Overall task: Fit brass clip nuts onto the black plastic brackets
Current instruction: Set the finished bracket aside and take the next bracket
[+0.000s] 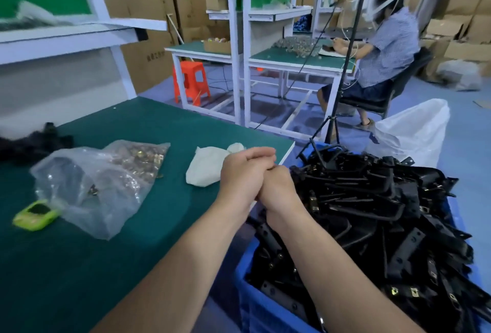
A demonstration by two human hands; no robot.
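Now clasping left hand over right hand above the surface edge, fingers curled together; cannot tell whether pinching anything. Leaving black brackets heaped in the blue crate beside, brass nuts in the plastic bag.

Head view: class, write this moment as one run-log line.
left hand, right hand: pressed together, grip contents hidden | black brackets: heaped in blue crate | brass clip nuts: in clear bag on table

On the surface, left to right: small device, bag of clip nuts, crumpled cloth. Just right of the surface, crate heaped with plastic brackets. Behind the crate, sack and tripod.
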